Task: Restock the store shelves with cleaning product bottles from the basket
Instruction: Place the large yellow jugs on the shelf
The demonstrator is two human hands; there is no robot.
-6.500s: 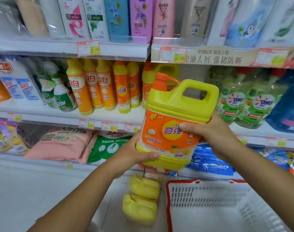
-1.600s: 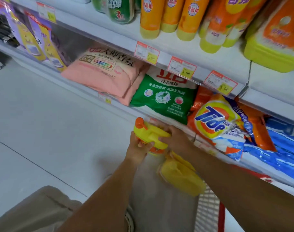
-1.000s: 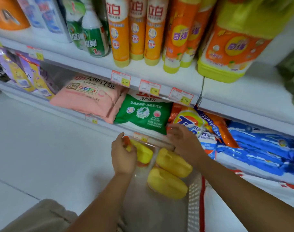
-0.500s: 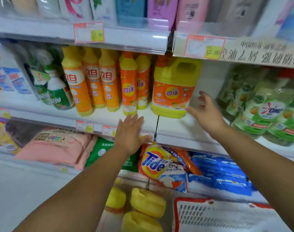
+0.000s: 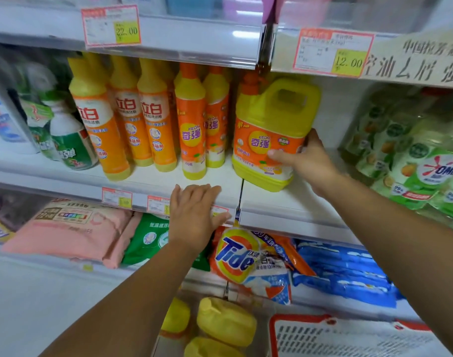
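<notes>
On the head camera I see my right hand point(image 5: 307, 161) gripping the big yellow jug point(image 5: 271, 117) at its lower right corner. The thumb lies across the front of the orange label and the fingers wrap round the right side and behind. The jug is on the middle shelf point(image 5: 284, 202), right at the seam between two shelf boards, handle up and orange cap to the left. Most of its body sits up and to the left of my grip. Its base looks slightly tipped, and I cannot tell whether it sits flat. Just left of it, close but apart, stands a row of slim orange-and-yellow bottles point(image 5: 191, 119). To its right, across a bare stretch of shelf, are green pouches point(image 5: 426, 171).

My left hand point(image 5: 194, 215) holds nothing. It lies flat on the front edge of the same shelf, fingers straight and together, thumb down over the price rail, left of the jug and not touching it.

Below, a Tide bag point(image 5: 238, 256) lies on the lower shelf. More yellow jugs point(image 5: 226, 320) lie at the bottom of the frame, just left of the red-rimmed basket point(image 5: 336, 338).
</notes>
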